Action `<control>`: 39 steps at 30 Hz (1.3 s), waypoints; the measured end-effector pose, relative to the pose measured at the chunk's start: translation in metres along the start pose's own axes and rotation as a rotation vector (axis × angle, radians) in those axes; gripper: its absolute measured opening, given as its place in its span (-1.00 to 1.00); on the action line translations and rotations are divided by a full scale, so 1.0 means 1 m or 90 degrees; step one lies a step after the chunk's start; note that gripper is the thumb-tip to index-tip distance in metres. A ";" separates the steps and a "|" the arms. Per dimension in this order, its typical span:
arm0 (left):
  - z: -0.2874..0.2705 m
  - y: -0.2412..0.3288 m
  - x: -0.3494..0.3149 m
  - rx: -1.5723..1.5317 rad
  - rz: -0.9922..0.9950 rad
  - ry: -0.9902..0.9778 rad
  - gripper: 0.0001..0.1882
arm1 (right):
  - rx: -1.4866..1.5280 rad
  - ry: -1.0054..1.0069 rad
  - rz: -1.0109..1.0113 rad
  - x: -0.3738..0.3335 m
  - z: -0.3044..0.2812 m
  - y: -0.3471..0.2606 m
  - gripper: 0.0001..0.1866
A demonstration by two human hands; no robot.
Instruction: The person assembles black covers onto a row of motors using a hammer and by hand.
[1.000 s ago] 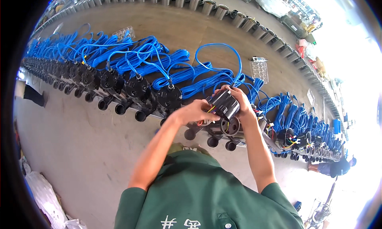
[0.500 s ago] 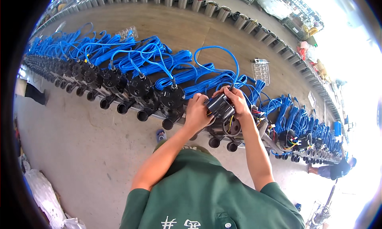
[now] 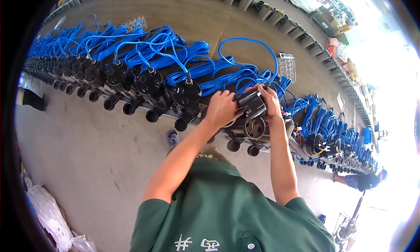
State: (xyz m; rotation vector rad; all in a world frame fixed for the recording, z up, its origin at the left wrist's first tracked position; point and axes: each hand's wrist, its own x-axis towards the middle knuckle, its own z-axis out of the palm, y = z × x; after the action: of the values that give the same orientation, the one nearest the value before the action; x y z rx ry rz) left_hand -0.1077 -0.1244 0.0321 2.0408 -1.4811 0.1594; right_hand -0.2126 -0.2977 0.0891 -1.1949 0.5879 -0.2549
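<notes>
A black plastic end cap (image 3: 252, 105) with a ribbed side is tilted above the open end of a dark metal cylinder (image 3: 255, 128). My right hand (image 3: 272, 104) grips the cap from its right, near where a blue cable (image 3: 276, 61) loops up from it. My left hand (image 3: 223, 107) is at the cap's left edge with fingers curled and closed; a bit of yellow wire shows there, but what they pinch is hidden. Yellow wire also shows at the cylinder's open mouth. Just left stands a similar cylinder with its black cap (image 3: 187, 93) fitted.
Capped cylinders (image 3: 151, 88) line the bench edge to the left, with coiled blue cables (image 3: 197, 50) behind them. Uncapped units with loose coloured wires (image 3: 321, 145) stand to the right. A clear plastic tray (image 3: 287, 70) lies on the bench. Another person (image 3: 365, 180) is far right.
Both hands and the cap have shifted slightly right and up in the picture, and the cap is turned a little. The whole view has shifted a little too.
</notes>
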 end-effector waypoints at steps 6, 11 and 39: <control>-0.007 -0.011 -0.044 -0.112 -0.020 0.113 -0.63 | -0.066 0.018 -0.039 0.007 0.003 0.029 -0.76; -0.013 0.001 -0.063 -0.279 -0.200 0.145 -0.31 | 0.022 0.064 0.021 -0.001 0.012 0.029 -0.76; 0.013 -0.021 -0.110 -1.055 -0.400 0.105 -0.31 | -0.570 0.130 -0.367 -0.025 0.094 0.042 -0.83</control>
State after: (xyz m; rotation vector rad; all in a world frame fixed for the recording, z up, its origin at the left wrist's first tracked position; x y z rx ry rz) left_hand -0.1322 -0.0362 -0.0342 0.8882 -0.3484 -0.8438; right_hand -0.1860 -0.1956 0.0803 -2.2255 0.5314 -0.6474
